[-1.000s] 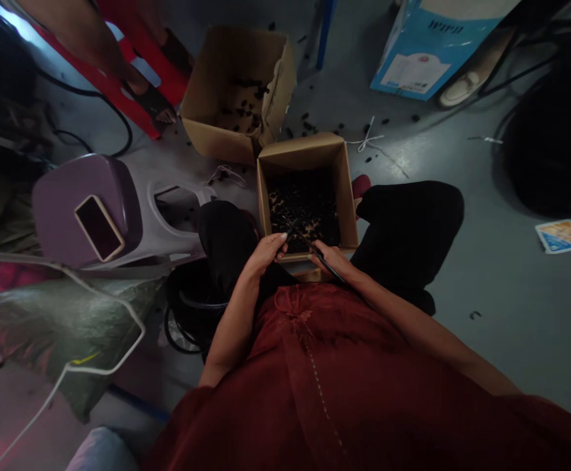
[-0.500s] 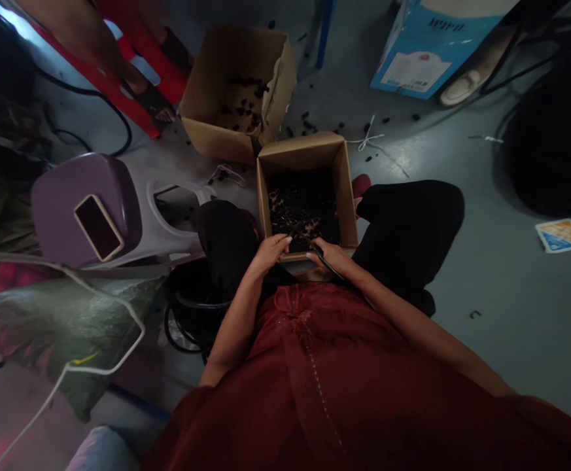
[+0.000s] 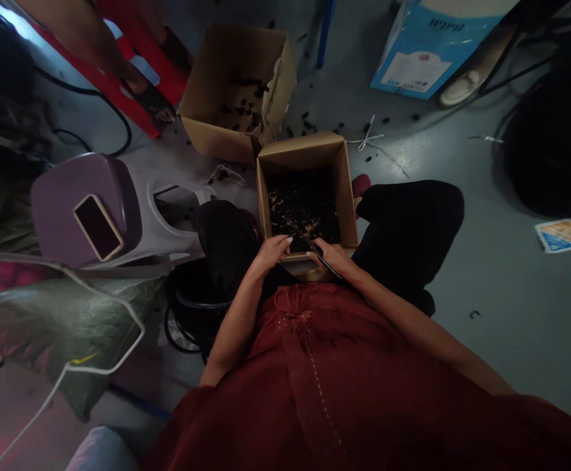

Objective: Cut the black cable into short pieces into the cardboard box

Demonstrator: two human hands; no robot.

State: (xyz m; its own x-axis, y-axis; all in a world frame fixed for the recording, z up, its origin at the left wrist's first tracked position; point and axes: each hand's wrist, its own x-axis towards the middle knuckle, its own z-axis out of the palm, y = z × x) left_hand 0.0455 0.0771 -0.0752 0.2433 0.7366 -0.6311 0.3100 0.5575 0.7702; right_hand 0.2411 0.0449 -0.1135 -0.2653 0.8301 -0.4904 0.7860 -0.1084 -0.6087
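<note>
My left hand (image 3: pixel 272 254) is closed in a pinch over the near edge of a cardboard box (image 3: pixel 348 196). At its fingertips is a small dark piece (image 3: pixel 293 237), hard to make out against the dark contents. My right hand (image 3: pixel 334 258) is wrapped round a dark plier-like tool (image 3: pixel 333 269); its handle runs back past the palm and its tip points toward the left fingertips. The two hands are close together but apart. Many small black pieces (image 3: pixel 305 196) cover the bottom of the box, which stands between my knees.
A second open box (image 3: pixel 216 137) with a few black pieces adjoins it. On the left, a phone (image 3: pixel 99 227) lies on a purple stool (image 3: pixel 52 216). Another person's foot (image 3: pixel 152 101) is at upper left. A blue carton (image 3: pixel 417 65) stands at upper right. Black bits are scattered over the floor.
The dark piece at my left fingertips sits lower and shows less than before. My right hand and the tool have shifted only slightly.
</note>
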